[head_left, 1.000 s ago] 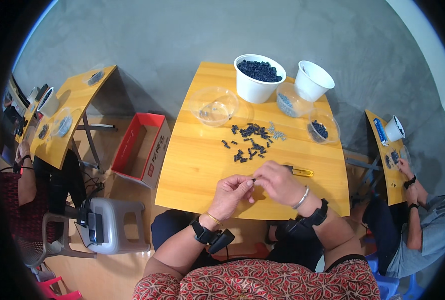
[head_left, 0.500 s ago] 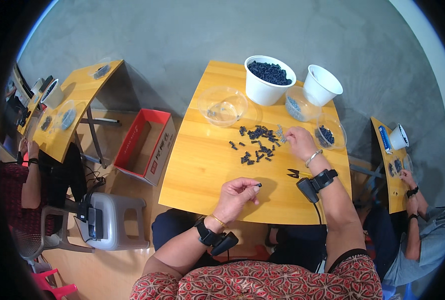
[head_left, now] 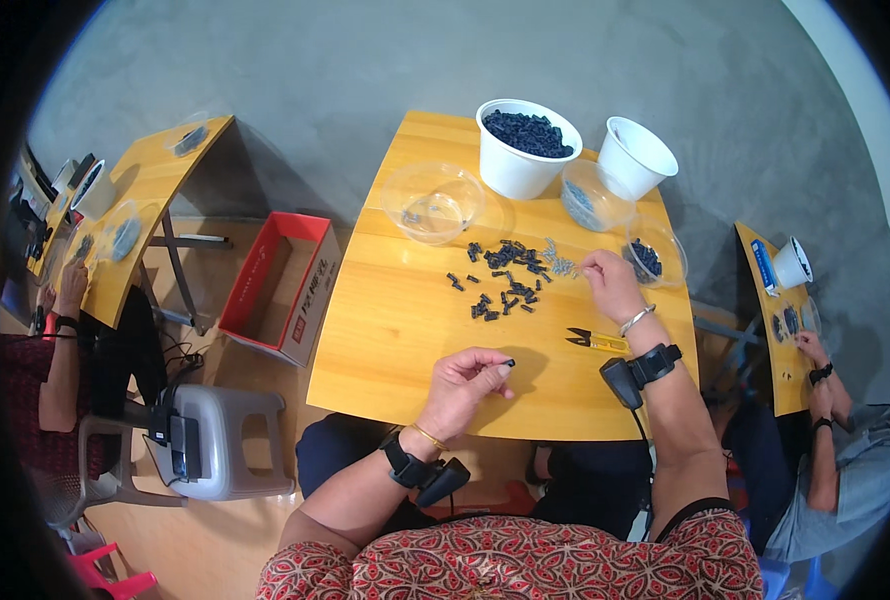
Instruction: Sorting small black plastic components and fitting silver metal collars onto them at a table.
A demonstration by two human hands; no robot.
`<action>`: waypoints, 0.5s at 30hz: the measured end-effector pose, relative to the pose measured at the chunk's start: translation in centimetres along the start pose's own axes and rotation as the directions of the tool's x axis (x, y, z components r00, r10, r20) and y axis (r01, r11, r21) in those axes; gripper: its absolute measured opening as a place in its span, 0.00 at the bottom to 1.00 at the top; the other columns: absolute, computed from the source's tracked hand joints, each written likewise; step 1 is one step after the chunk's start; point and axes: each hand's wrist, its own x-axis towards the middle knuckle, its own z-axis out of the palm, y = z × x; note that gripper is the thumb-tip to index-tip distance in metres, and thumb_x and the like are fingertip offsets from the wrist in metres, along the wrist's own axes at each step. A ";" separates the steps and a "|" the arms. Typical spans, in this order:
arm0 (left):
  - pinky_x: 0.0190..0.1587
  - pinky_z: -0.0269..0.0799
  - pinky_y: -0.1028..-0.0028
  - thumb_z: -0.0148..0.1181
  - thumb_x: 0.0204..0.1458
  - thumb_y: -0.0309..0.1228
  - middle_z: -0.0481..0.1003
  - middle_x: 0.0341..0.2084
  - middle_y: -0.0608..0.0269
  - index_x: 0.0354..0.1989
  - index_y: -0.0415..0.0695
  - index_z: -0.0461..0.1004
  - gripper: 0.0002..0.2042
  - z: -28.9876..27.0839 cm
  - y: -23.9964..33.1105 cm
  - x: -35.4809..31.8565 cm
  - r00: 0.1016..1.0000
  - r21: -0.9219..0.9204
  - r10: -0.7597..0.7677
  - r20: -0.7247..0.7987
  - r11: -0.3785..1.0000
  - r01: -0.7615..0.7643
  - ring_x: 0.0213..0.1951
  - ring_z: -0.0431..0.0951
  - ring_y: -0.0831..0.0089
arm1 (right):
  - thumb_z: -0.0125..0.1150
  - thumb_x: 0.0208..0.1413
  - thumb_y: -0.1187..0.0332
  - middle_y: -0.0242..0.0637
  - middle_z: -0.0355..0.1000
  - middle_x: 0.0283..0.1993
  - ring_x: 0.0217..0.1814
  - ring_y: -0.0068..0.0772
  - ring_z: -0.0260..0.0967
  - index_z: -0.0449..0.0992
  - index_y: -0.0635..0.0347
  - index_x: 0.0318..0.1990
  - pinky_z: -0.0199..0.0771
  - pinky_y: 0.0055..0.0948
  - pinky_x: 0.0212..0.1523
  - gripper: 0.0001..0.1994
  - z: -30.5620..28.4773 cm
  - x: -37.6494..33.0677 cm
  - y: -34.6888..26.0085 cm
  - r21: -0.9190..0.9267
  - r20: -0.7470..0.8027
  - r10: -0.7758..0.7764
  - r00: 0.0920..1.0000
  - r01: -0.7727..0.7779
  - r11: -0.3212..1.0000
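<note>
I am pinching a small dark part [head_left: 509, 362] between thumb and forefinger of my left hand [head_left: 467, 385], which is hovering over the near edge of the table [head_left: 395, 330]. My right hand [head_left: 610, 285] is reaching out to the small screws [head_left: 560, 262], fingertips closing down on them; I cannot tell whether one is gripped. The screws are lying just beside a scatter of dark parts [head_left: 505, 275] mid-table. Yellow snips [head_left: 597, 341] are lying near my right wrist. A white tub [head_left: 525, 150] of dark parts is standing at the far edge.
</note>
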 end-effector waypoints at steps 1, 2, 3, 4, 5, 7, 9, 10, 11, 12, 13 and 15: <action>0.30 0.72 0.74 0.54 0.48 0.20 0.73 0.25 0.62 0.33 0.37 0.73 0.05 0.0 0.0 0.0 1.000 0.000 -0.001 0.003 1.000 0.001 0.25 0.72 0.76 | 0.52 0.43 0.76 0.45 0.68 0.27 0.31 0.47 0.66 0.70 0.63 0.27 0.67 0.36 0.34 0.03 -0.1 -0.1 -0.1 -0.002 -0.002 0.002 1.000 -0.002 1.000; 0.30 0.72 0.74 0.54 0.47 0.20 0.73 0.24 0.63 0.33 0.37 0.73 0.05 0.0 0.0 0.0 1.000 0.003 -0.003 -0.001 1.000 0.003 0.25 0.72 0.76 | 0.52 0.43 0.75 0.45 0.69 0.27 0.31 0.47 0.67 0.70 0.63 0.27 0.67 0.35 0.34 0.03 -0.2 -0.2 -0.1 -0.004 0.068 -0.010 0.998 0.011 1.000; 0.30 0.72 0.74 0.54 0.47 0.20 0.73 0.24 0.63 0.33 0.37 0.73 0.05 0.1 0.0 0.0 1.000 0.005 -0.003 -0.008 1.000 0.003 0.25 0.72 0.75 | 0.52 0.43 0.75 0.44 0.69 0.27 0.31 0.47 0.67 0.70 0.62 0.27 0.67 0.35 0.34 0.03 -0.2 -0.2 -0.1 -0.004 0.139 -0.024 0.990 0.025 1.000; 0.30 0.72 0.74 0.54 0.47 0.20 0.73 0.24 0.63 0.33 0.37 0.73 0.05 0.1 0.0 0.1 1.000 0.005 -0.002 -0.008 1.000 0.002 0.25 0.72 0.75 | 0.52 0.43 0.75 0.44 0.69 0.27 0.31 0.47 0.67 0.70 0.62 0.27 0.67 0.35 0.34 0.03 -0.2 -0.1 -0.1 -0.004 0.139 -0.024 0.990 0.025 1.000; 0.30 0.72 0.74 0.54 0.47 0.20 0.73 0.24 0.63 0.33 0.37 0.73 0.05 0.1 0.0 0.1 1.000 0.013 -0.001 -0.006 1.000 0.001 0.25 0.72 0.75 | 0.52 0.43 0.75 0.44 0.69 0.27 0.31 0.47 0.67 0.70 0.62 0.28 0.67 0.36 0.34 0.03 0.0 0.0 -0.1 -0.030 0.137 -0.036 0.990 0.040 0.999; 0.30 0.72 0.74 0.54 0.47 0.20 0.73 0.24 0.62 0.33 0.37 0.73 0.05 0.1 0.0 0.2 1.000 0.021 0.000 0.000 1.000 0.000 0.25 0.72 0.75 | 0.52 0.43 0.75 0.44 0.69 0.28 0.32 0.47 0.67 0.70 0.62 0.28 0.67 0.36 0.34 0.03 0.0 0.2 0.1 -0.059 0.133 -0.045 0.990 0.053 0.997; 0.30 0.72 0.74 0.54 0.47 0.20 0.72 0.24 0.62 0.32 0.36 0.72 0.05 0.1 0.1 0.1 1.000 -0.014 -0.005 -0.003 1.000 0.005 0.25 0.72 0.75 | 0.52 0.43 0.76 0.45 0.69 0.29 0.34 0.47 0.67 0.69 0.62 0.29 0.67 0.36 0.35 0.03 -0.2 0.5 0.5 -0.109 0.131 -0.016 0.991 0.031 0.994; 0.30 0.72 0.74 0.54 0.47 0.20 0.72 0.24 0.62 0.32 0.36 0.72 0.05 0.1 0.2 0.1 1.000 -0.013 -0.006 -0.001 1.000 0.006 0.25 0.72 0.75 | 0.52 0.43 0.76 0.45 0.69 0.29 0.34 0.47 0.67 0.69 0.62 0.29 0.67 0.36 0.35 0.03 0.0 0.5 0.8 -0.108 0.129 -0.014 0.992 0.029 0.994; 0.30 0.71 0.75 0.53 0.47 0.20 0.72 0.24 0.62 0.32 0.36 0.72 0.05 0.1 0.2 0.1 1.000 0.000 -0.005 0.010 1.000 0.005 0.25 0.72 0.74 | 0.52 0.44 0.76 0.45 0.68 0.29 0.34 0.47 0.66 0.69 0.62 0.28 0.66 0.36 0.35 0.03 0.3 0.4 1.2 -0.112 0.144 -0.024 0.989 0.041 0.993; 0.30 0.71 0.75 0.53 0.47 0.20 0.72 0.23 0.62 0.32 0.36 0.72 0.05 0.1 0.2 0.1 1.000 0.012 -0.003 0.019 1.000 0.003 0.25 0.72 0.74 | 0.51 0.44 0.76 0.45 0.68 0.28 0.35 0.47 0.66 0.68 0.62 0.27 0.66 0.36 0.35 0.02 0.5 0.4 1.3 -0.115 0.162 -0.035 0.986 0.054 0.992; 0.30 0.71 0.75 0.53 0.47 0.20 0.72 0.23 0.62 0.32 0.36 0.72 0.05 0.1 0.2 0.1 1.000 0.011 -0.005 0.020 1.000 0.004 0.25 0.72 0.74 | 0.51 0.44 0.76 0.45 0.68 0.28 0.35 0.47 0.66 0.68 0.62 0.27 0.66 0.36 0.35 0.02 0.7 0.4 1.4 -0.117 0.162 -0.034 0.986 0.053 0.992; 0.31 0.70 0.76 0.53 0.47 0.19 0.72 0.23 0.63 0.33 0.37 0.72 0.05 0.2 0.3 0.0 1.000 0.040 -0.030 0.005 0.999 0.030 0.25 0.73 0.74 | 0.51 0.43 0.77 0.45 0.66 0.27 0.34 0.47 0.65 0.66 0.62 0.26 0.65 0.36 0.35 0.01 1.2 0.4 1.2 -0.077 0.191 -0.068 0.979 0.084 0.993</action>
